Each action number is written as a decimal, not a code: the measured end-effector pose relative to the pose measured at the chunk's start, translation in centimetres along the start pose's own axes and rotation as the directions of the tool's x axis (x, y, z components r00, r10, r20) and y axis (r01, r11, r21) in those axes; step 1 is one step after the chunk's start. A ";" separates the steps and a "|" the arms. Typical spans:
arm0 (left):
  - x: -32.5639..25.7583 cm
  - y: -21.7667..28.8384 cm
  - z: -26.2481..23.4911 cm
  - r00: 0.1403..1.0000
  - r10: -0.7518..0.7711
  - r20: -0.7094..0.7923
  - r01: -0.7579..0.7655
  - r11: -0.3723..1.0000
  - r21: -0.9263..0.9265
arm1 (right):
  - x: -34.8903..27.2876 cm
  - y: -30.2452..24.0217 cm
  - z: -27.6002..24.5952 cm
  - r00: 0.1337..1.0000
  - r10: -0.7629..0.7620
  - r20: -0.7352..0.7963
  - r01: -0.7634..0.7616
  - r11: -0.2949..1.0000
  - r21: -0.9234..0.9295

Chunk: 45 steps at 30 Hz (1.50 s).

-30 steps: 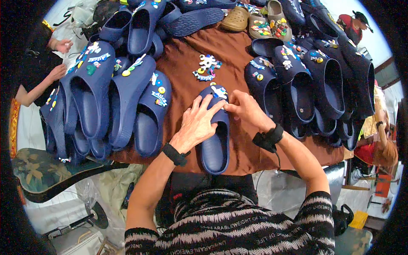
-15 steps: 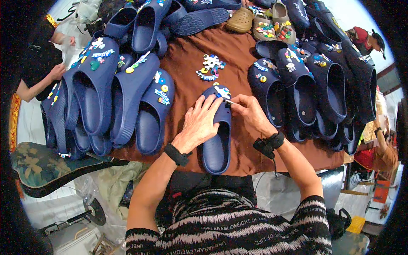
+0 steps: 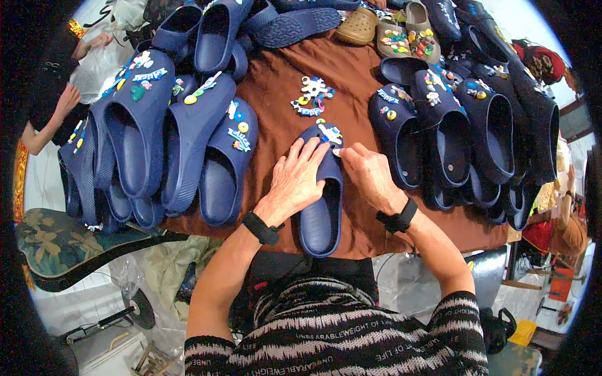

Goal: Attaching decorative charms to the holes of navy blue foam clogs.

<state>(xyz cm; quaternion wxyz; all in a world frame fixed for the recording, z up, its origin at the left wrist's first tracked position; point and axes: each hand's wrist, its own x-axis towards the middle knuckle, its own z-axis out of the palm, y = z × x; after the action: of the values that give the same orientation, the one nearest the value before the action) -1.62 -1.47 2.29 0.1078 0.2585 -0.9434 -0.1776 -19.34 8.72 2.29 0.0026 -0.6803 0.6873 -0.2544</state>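
A navy clog lies in front of me at the cloth's near edge, its toe pointing away. My left hand is closed over its upper from the left, fingers reaching toward the toe. A white and blue charm sits on the toe just beyond those fingertips. At the right side of the toe, my right hand pinches a small pale piece, mostly hidden by the fingers. Farther off lies a cluster of loose charms, white, blue and yellow.
Stacks of decorated navy clogs flank me, on the left and right. Brown cloth covers the table. A tan clog and charm-covered taupe clogs lie at the far side. Another person's hand shows at the left.
My right hand has turned slightly at the wrist, its fingers curling in closer beside the toe. My left hand stays on the clog. The person at the left has moved their arms.
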 end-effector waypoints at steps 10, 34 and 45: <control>0.0 0.1 -0.1 1.000 0.008 -0.010 -0.008 1.000 -0.001 | 1.6 0.4 -0.9 0.958 -0.238 0.160 0.252 0.965 -0.074; -0.2 -0.2 0.5 0.997 0.015 -0.074 -0.016 1.000 -0.012 | 1.5 2.3 -0.8 0.928 0.193 0.320 -0.358 0.703 0.614; 0.1 -0.2 0.5 0.997 0.023 -0.080 -0.024 1.000 -0.014 | 0.1 1.0 -1.0 0.969 -0.007 0.249 -0.047 0.977 0.208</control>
<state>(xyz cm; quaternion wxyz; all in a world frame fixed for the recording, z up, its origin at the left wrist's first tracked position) -1.75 -1.53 1.75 0.1495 0.2536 -0.9399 -0.1731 -20.63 8.91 2.81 0.1636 -0.6956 0.6574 -0.2392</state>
